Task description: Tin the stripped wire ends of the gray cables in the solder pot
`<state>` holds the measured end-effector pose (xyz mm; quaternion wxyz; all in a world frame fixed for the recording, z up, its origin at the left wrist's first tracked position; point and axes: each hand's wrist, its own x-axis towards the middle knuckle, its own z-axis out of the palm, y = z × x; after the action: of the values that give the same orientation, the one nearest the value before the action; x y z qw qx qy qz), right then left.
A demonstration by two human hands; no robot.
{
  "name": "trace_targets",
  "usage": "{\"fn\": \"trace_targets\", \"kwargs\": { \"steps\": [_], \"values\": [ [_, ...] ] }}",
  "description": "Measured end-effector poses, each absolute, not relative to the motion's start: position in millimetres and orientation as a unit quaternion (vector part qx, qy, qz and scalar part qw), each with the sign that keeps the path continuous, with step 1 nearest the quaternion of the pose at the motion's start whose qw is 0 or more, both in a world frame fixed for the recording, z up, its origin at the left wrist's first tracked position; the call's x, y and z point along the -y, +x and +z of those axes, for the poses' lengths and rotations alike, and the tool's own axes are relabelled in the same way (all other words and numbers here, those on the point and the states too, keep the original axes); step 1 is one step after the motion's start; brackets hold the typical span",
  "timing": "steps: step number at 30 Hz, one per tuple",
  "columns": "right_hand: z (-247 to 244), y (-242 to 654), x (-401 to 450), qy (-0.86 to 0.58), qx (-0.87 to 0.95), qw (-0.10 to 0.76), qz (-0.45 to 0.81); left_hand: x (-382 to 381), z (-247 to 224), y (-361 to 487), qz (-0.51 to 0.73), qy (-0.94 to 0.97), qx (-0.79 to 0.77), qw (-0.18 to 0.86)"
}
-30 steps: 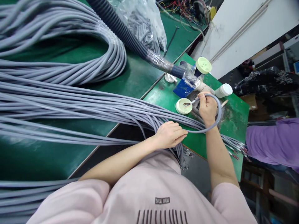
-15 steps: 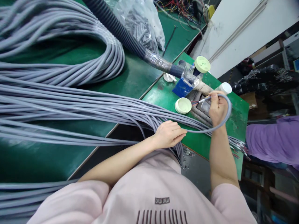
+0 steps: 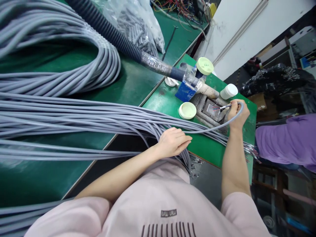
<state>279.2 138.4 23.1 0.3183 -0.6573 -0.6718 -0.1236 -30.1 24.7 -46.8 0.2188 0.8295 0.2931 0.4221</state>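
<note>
right hand (image 3: 237,113) is gripping one grey cable (image 3: 212,127) close to its end, thumb and fingers closed round it, with the fanned coloured wires (image 3: 216,107) pointing at a square metal tray (image 3: 211,110) near the far right corner of the green worktop (image 3: 204,144). left hand (image 3: 174,142) is lying over the grey cable bundle (image 3: 74,118) by the worktop's near edge, fingers lightly curled; cannot tell if it is really gripping. the cable is running in a shallow arc from the bundle to the right hand. tips: keeping that arc slack, holding close to the wires, keeping the strands spread and clear of the tray rim. a pale green lid (image 3: 187,110) is sitting just left of the tray, a white plastic pot (image 3: 228,91) just beyond it.
</note>
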Motion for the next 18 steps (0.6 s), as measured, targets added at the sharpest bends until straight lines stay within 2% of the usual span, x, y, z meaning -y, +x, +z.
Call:
{"fn": "trace_targets", "kwargs": {
  "steps": [5,18],
  "values": [
    [16,285,-147,-0.674,0.659,0.307,-0.136,-24,-47,-30,0.424,0.825,-0.293,0.232],
    [4,290,-163,-0.686,0.662,0.258,-0.154,-26,-41,-28,0.453,0.826,-0.291,0.167]
  ]
}}
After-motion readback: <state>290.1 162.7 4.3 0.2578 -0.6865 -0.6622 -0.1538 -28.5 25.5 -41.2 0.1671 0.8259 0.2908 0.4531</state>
